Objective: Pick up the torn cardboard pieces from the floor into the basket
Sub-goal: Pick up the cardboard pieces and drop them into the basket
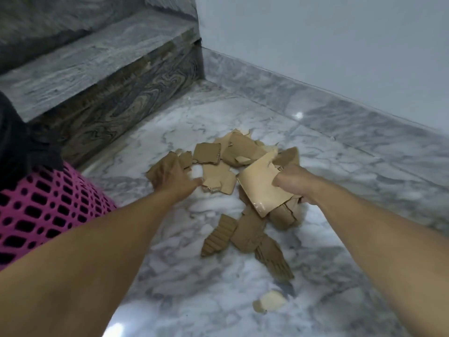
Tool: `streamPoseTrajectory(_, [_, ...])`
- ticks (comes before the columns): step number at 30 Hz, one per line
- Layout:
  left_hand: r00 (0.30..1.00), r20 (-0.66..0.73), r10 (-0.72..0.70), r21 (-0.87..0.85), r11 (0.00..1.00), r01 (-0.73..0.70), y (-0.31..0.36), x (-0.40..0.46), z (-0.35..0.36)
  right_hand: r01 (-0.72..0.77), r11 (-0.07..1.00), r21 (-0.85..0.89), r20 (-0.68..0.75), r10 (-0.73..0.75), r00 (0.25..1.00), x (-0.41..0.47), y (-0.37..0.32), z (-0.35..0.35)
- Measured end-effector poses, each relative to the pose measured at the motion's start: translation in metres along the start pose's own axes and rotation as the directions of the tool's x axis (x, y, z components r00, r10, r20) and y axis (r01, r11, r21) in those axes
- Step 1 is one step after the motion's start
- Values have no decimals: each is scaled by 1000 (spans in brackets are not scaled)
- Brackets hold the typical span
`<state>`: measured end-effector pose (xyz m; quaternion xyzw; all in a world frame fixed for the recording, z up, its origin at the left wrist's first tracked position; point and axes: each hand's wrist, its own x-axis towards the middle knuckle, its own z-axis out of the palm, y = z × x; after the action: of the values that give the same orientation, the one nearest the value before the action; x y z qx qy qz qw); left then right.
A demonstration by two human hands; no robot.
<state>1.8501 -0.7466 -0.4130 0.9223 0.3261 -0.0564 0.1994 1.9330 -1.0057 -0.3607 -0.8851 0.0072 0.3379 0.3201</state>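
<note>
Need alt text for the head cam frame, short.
Two bare hands reach into a pile of torn cardboard pieces on a marble floor; the right hand grips a pale piece, the left hand grasps another. A pink basket sits at left.

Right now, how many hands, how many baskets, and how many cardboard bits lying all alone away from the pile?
Hands: 2, left hand and right hand
Basket: 1
Lone cardboard bit: 1
Total: 4

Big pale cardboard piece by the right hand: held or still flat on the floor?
Held. The right hand grips the pale cardboard piece at its edge, and it sits tilted above the other pieces, not flat on the floor.
</note>
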Motion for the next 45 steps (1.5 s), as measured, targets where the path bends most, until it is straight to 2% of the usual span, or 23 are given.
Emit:
streamPoseTrajectory(2, [989, 38, -141, -36, 989, 143, -9, 17, -7, 4, 996, -86, -16, -5, 1000, 6, -4, 8])
streamPoseTrajectory(4, [971, 97, -219, -37, 974, 223, -14, 28, -12, -8, 992, -125, -22, 5, 1000, 8, -8, 16])
streamPoseTrajectory(6, [968, 126, -216, 8, 976, 216, -9, 32, -11, 13, 988, -154, -21, -17, 1000, 9, -10, 25])
streamPoseTrajectory(9, [964, 149, -222, -15, 974, 226, 13, 27, -4, 53, 972, -228, -53, -67, 996, 12, -10, 37])
streamPoseTrajectory(14, [975, 188, -117, 87, 991, 102, 51, 6, 14, 58, 971, -234, -104, -84, 991, 13, -10, 42])
streamPoseTrajectory(18, [991, 134, -29, 15, 1000, 27, 66, -4, 22, 63, 973, -224, -89, -84, 992, 10, -2, 36])
streamPoseTrajectory(22, [963, 254, 95, -4, 995, -98, 77, -11, 23, 21, 983, -182, -52, -31, 998, 5, 13, 27])
streamPoseTrajectory(24, [952, 297, 74, -53, 997, -61, 86, -10, 21, 7, 982, -187, -53, -17, 998, 3, 23, 20])
streamPoseTrajectory(26, [956, 292, -11, -134, 990, 52, 94, -6, 20, 5, 981, -196, -53, -16, 998, 1, 33, 11])
streamPoseTrajectory(28, [966, 249, -64, -78, 993, 86, 98, -6, 22, 2, 978, -209, -50, -12, 999, 1, 41, 5])
streamPoseTrajectory(32, [975, 208, -77, 40, 997, 71, 103, -6, 32, -7, 978, -208, -59, -6, 998, 5, 53, -1])
streamPoseTrajectory(35, [975, 217, -42, 20, 999, 39, 114, -5, 33, -20, 985, -173, -78, 6, 997, 9, 57, 2])
streamPoseTrajectory(40, [947, 319, 42, -140, 990, 3, 118, -3, 30, -9, 985, -170, -69, -3, 998, 11, 59, 2])
streamPoseTrajectory(45, [904, 404, 138, -331, 944, 4, 113, -15, 20, -16, 999, -32, -66, 14, 998, 9, 67, 0])
